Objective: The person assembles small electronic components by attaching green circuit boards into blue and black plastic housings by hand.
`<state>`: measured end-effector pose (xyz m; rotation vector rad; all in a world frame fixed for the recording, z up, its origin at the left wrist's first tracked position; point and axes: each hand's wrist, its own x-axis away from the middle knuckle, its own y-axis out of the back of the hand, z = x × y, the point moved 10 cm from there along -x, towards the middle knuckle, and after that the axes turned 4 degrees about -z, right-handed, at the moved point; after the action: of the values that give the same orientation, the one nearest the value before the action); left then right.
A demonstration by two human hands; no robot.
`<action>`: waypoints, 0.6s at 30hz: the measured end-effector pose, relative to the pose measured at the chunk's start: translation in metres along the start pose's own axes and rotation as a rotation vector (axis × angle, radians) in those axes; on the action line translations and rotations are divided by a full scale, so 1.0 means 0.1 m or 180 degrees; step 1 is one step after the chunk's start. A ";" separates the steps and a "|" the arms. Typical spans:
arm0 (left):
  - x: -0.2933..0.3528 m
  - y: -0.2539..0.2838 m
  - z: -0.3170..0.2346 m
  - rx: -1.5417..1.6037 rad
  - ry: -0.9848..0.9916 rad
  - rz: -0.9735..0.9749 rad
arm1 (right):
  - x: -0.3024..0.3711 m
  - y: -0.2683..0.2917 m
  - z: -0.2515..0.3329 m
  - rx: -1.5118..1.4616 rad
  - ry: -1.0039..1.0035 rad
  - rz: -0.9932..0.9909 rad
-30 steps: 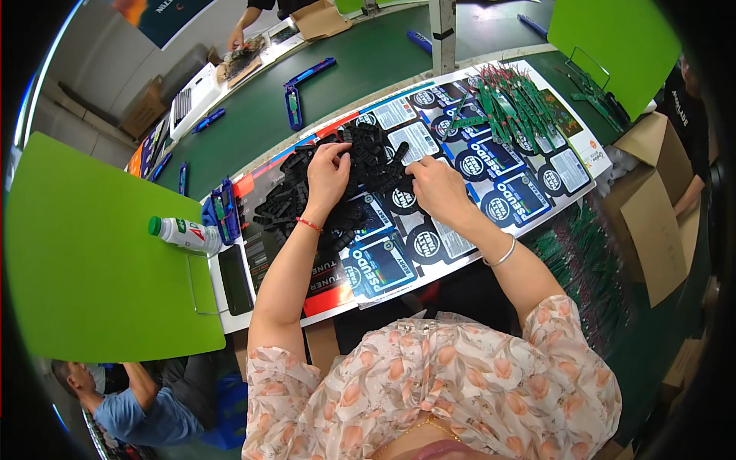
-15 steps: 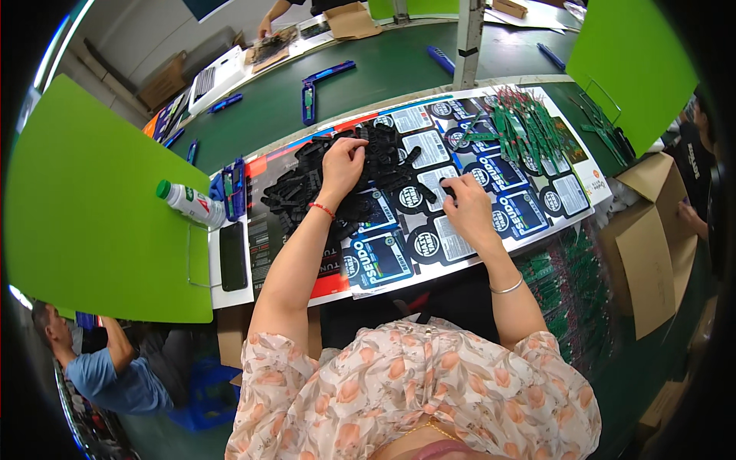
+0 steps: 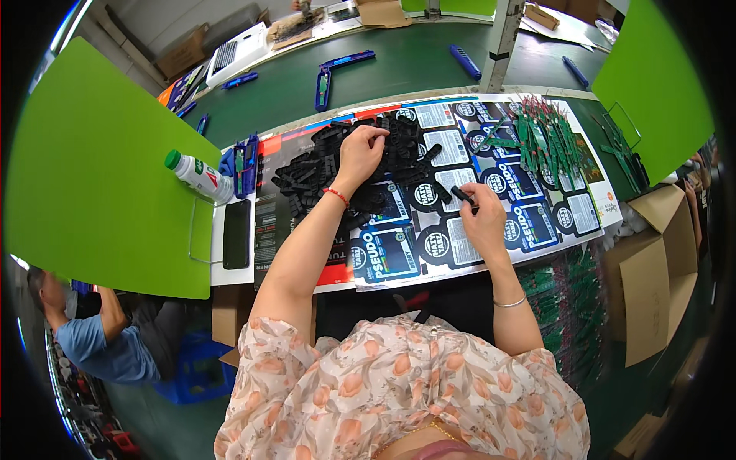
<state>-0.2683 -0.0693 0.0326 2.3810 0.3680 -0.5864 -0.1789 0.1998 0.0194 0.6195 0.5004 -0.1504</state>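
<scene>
A heap of small black plastic parts [image 3: 307, 170] lies on the printed sheet in front of me. My left hand [image 3: 362, 156] rests over the right side of this heap, its fingers curled together; whatever they may hold is hidden. Between the thumb and fingers of my right hand [image 3: 485, 221] is one black plastic part [image 3: 461, 195], raised above the sheet to the right of the heap. Two loose black parts [image 3: 441, 192] lie between the heap and my right hand.
Green circuit strips with red wires [image 3: 546, 146] are piled to the right. At the left stand a white bottle [image 3: 201, 178] with a green cap, a phone [image 3: 236, 234] and blue casings [image 3: 245, 165]. Green partitions [image 3: 107, 169] flank the bench; an open carton [image 3: 648, 287] sits at right.
The whole view has shifted slightly. My right hand has turned, bringing the black part in its fingers into plain sight. My left hand stays over the heap.
</scene>
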 end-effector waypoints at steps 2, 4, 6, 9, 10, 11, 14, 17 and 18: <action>0.00 0.00 -0.02 -0.0004 0.0032 0.0009 | -0.01 0.04 0.01 0.0051 0.0037 -0.0075; 0.01 -0.02 -0.02 -0.0051 0.0071 0.0051 | 0.00 0.05 0.01 -0.0011 0.0002 -0.0108; 0.01 -0.02 0.00 -0.0033 0.0076 0.0044 | -0.01 0.07 0.06 0.0143 0.0166 -0.0075; 0.01 -0.01 0.02 -0.0014 0.0054 0.0051 | 0.02 0.02 0.15 0.0359 0.0426 0.0087; 0.01 -0.01 0.01 -0.0020 0.0031 0.0039 | 0.01 0.03 0.16 0.0372 0.0412 0.0067; 0.01 0.01 -0.01 -0.0015 0.0025 -0.0033 | 0.00 0.05 0.13 0.0223 0.0173 0.0006; 0.01 0.01 -0.02 -0.0064 0.0024 -0.0021 | -0.01 0.12 0.04 -0.0056 -0.0078 -0.0273; -0.01 -0.02 -0.02 -0.0106 -0.0019 0.0023 | -0.01 0.13 -0.05 -0.0479 -0.0232 -0.0372; -0.02 -0.03 -0.02 -0.0123 -0.0044 0.0022 | -0.01 0.14 -0.06 -0.0475 -0.0239 -0.0401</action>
<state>-0.2699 -0.0661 0.0335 2.3391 0.3617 -0.5871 -0.1781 0.2147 0.0234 0.4349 0.4734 -0.2523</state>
